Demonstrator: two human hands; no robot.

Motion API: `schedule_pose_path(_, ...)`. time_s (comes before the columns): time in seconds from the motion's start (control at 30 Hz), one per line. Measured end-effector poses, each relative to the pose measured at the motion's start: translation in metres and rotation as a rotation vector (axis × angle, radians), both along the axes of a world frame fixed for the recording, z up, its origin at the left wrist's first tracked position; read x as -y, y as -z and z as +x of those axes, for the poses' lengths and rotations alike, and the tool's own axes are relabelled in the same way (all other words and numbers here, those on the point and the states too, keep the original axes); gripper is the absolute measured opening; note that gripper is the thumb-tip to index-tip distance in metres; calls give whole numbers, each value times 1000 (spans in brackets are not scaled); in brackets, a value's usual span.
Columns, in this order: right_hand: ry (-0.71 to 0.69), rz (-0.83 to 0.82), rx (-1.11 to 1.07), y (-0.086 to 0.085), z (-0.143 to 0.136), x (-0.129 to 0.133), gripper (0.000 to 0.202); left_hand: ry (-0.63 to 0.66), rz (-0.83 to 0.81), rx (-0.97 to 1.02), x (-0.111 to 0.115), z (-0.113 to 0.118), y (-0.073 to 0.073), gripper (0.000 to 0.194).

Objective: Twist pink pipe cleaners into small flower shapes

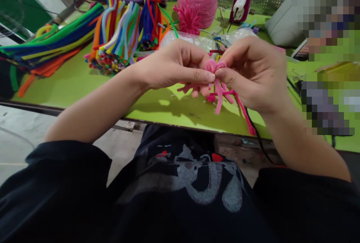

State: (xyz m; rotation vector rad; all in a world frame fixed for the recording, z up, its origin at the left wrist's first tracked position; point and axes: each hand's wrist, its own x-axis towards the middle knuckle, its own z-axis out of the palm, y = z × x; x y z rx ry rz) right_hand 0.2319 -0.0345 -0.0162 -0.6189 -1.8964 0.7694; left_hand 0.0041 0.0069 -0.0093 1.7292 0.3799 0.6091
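Observation:
A pink fuzzy-stem piece (216, 66) with curled loops on top and strands hanging below is pinched between both hands, above the green table. My left hand (182, 66) grips its left side with thumb and fingers. On its right side, my right hand (250, 70) closes thumb and forefinger on it. Darker pink stems (244, 113) hang or lie just below the fingers; whether they join the held piece is unclear. Behind the hands stand a large pink wound ball (198, 1) and a dark pink looped tuft (189, 18).
Bundles of coloured stems (118, 33) lie on the green table (160, 110) at the left and back. A purple power socket (242, 3) stands behind, near a grey bin (284, 21). A black cable (260, 141) crosses the front edge at the right.

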Motion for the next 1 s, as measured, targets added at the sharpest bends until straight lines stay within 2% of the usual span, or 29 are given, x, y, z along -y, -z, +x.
schedule_pose_path(0.07, 52, -31, -33, 1, -3, 0, 26, -24, 46, 24, 1, 2, 1, 42)
schedule_pose_path(0.13, 68, -92, -70, 1, -5, 1, 35, -102, 111, 55, 1, 3, 1, 38)
schedule_pose_path(0.27, 41, -188, -107, 2, -7, 2, 34, -262, 277, 131, 2, 6, 5, 27)
schedule_pose_path(0.4, 31, -260, -160, 5, -10, 3, 37, -362, 358, 65, 5, 9, 9, 34)
schedule_pose_path(0.5, 88, -315, -156, 5, -13, 3, 38, -367, 432, 44, 8, 12, 9, 40)
schedule_pose_path(0.6, 119, -371, -162, 4, -15, 1, 41, -344, 444, 129, 11, 16, 6, 39)
schedule_pose_path(0.77, 88, -450, -295, 5, -16, 0, 38, -314, 442, 175, 10, 15, 2, 51)
schedule_pose_path(0.87, 55, -496, -377, 6, -16, 2, 32, -344, 474, 135, 4, 11, 4, 48)
schedule_pose_path(0.93, 39, -533, -397, 6, -16, 2, 29, -338, 533, 81, 0, 6, 5, 48)
schedule_pose_path(1.0, 32, -573, -414, 5, -16, 2, 26, -333, 664, 44, -5, 0, 4, 42)
